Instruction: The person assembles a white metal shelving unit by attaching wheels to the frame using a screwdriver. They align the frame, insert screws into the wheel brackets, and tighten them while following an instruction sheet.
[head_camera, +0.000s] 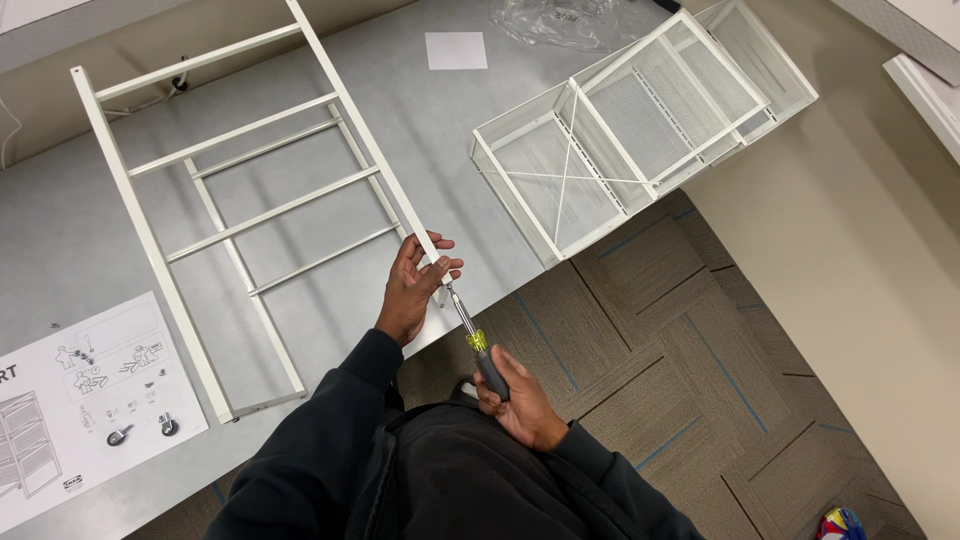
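**Screwdriver at the foot of a white metal frame**

The left hand (418, 285) was closed around the lower end of one rail of a white, ladder-shaped metal frame (230, 215), pinching it between thumb and fingers at the centre of the frame. The right hand (520, 400) was wrapped shut on the dark grip of a screwdriver with a yellow collar and slim steel shaft (478, 345), whose tip met the rail end just below the left fingers.

The frame lay flat on a grey table top (420, 130), stretching from the upper left down to the table's near edge. Its thin tubes looked light and stiff, yet the long shape would probably swing or twist if held at one end only; a hold close to the joint, as here, seemed the steadiest place. The painted surface likely ran smooth and a little slippery.

At upper right sat white wire-mesh baskets (640, 130), with a crumpled clear plastic bag (560, 20) above them. A printed instruction sheet (85, 390) lay at lower left, bearing two small castor wheels (142, 430).
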